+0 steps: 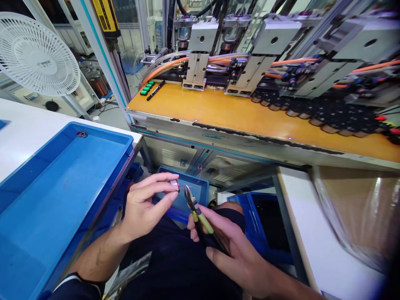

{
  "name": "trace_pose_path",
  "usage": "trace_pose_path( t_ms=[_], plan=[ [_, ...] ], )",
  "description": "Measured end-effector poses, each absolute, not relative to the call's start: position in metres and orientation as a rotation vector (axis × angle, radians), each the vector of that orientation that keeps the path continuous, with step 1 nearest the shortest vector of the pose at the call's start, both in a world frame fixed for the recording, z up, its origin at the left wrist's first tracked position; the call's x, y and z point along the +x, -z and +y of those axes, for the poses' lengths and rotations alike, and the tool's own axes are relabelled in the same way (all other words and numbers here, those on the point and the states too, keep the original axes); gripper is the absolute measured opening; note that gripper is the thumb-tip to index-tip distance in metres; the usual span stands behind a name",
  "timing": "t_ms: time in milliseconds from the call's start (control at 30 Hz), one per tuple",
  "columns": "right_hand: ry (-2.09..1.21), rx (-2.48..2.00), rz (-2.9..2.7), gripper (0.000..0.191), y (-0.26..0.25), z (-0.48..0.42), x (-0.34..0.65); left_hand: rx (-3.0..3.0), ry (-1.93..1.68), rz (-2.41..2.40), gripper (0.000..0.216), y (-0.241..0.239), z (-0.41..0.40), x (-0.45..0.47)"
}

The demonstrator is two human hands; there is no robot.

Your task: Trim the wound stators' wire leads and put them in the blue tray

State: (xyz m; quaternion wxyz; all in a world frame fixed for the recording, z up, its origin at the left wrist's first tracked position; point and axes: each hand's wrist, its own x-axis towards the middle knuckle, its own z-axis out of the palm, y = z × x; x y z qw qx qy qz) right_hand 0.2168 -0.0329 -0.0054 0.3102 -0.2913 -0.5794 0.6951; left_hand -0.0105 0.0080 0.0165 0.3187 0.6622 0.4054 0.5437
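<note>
Partly hidden small part [174, 183] in grip of left hand [145, 202], partly covered pliers [193, 203] in right hand [233, 243].

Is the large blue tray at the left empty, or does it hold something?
Not empty: a small dark part lies inside the blue tray, near its far left corner.

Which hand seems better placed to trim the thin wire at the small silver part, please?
The right hand, I think: it grips the green-and-black cutting pliers, their tips close to the thin reddish wire. The left hand is occupied pinching the small silver part.
</note>
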Motion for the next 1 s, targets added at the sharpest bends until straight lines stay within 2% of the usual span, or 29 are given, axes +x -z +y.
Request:
trace_pose_path(
  t_ms=[367, 700, 1000],
  plan=[
    [-1.78, -0.869, -1.506, 0.053, -0.006, -0.029, 0.209, 1.753, -1.426, 1.082, 0.026, -0.017, 0.007, -0.011],
    [-1.716, -0.925, -1.547, 0.052, -0.011, -0.026, 0.204, 1.736, -1.426, 1.069, 0.026, -0.016, 0.008, -0.011],
    [-1.612, -1.103, -1.676, 0.043, -0.004, -0.025, 0.206, 1.726, -1.398, 1.065, 0.024, -0.013, 0.009, -0.012]
  ],
)
